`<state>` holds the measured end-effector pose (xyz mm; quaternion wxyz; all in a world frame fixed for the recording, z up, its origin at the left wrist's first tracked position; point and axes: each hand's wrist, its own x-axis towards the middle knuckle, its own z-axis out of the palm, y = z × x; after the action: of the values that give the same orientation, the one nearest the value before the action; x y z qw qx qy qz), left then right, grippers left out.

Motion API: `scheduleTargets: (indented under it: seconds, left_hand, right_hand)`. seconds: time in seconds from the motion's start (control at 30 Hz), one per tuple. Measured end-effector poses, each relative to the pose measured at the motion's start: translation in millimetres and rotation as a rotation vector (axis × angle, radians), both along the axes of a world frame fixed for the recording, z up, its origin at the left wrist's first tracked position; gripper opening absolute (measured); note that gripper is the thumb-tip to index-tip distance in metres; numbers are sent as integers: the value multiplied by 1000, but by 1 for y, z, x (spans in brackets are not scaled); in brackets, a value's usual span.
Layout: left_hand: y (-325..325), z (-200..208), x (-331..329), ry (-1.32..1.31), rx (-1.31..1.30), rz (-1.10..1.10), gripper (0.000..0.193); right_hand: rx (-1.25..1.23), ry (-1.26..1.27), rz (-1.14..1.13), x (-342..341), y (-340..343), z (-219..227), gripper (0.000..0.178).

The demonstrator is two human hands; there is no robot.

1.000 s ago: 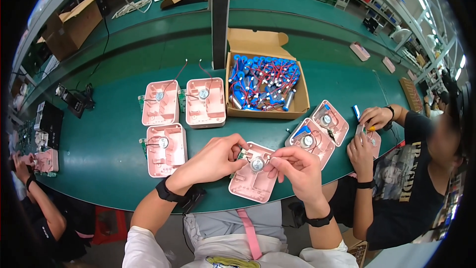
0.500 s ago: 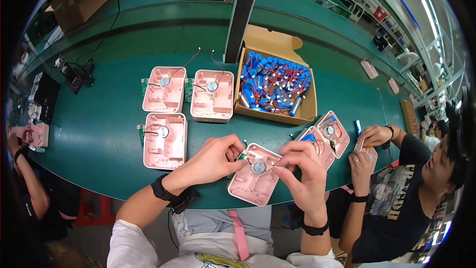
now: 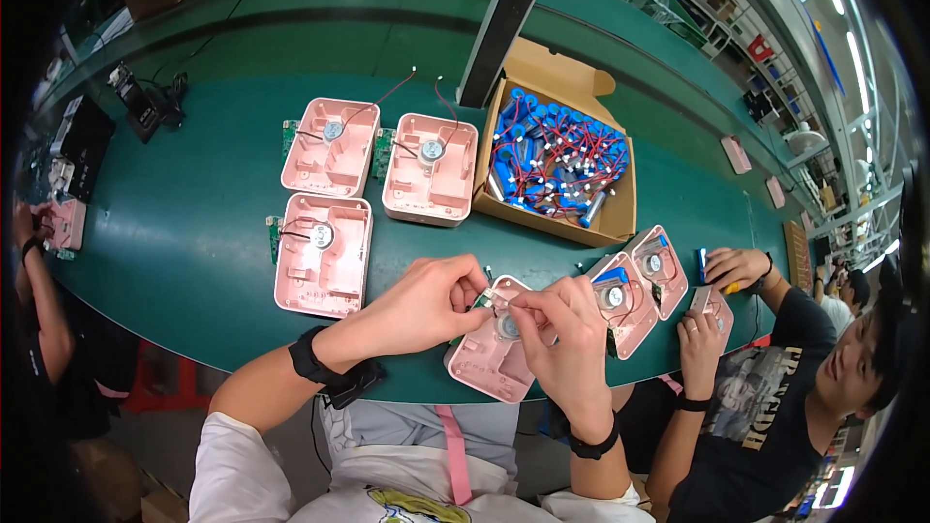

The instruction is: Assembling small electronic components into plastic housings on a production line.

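On the near edge of the bench lies a pink plastic housing [image 3: 487,359] with a round silver speaker [image 3: 508,325] inside. My left hand [image 3: 426,300] pinches a small green circuit board [image 3: 482,299] at the housing's upper left corner. My right hand [image 3: 567,339] is closed over the housing's upper right, thumb and forefinger pinched on a thin wire close to the board. The wire's tip is mostly hidden by my fingers, and the right hand covers part of the speaker.
Three pink housings [image 3: 323,269] with speakers and boards sit to the left. Beyond stands a cardboard box [image 3: 556,222] of blue batteries, beside a metal post [image 3: 509,19]. At right are two more housings [image 3: 635,325] and a co-worker's hands [image 3: 702,339] on another housing.
My right hand has moved left and brought the wire to the board in my left hand. The view has tilted, shifting the bench. The co-worker's far hand has moved slightly.
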<state>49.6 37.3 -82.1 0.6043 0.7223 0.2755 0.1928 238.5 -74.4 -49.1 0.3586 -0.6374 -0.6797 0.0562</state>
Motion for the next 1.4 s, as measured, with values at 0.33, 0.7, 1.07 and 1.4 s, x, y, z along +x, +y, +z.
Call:
scheduleTargets:
  seconds: [0.33, 0.7, 1.07, 1.4]
  left_hand:
    - [-7, 0, 1, -50, 77, 32, 25]
    - [-12, 0, 3, -77, 185, 92, 21]
    - [-12, -5, 4, -129, 271, 82, 19]
    - [-11, -8, 4, -159, 299, 59, 17]
  right_hand:
    - [4, -46, -20, -11, 3, -14, 13]
    - [-48, -193, -112, -26, 2, -13, 14]
    - [-88, -197, -116, -27, 0, -20, 13]
    - [-94, -175, -139, -31, 2, -20, 13]
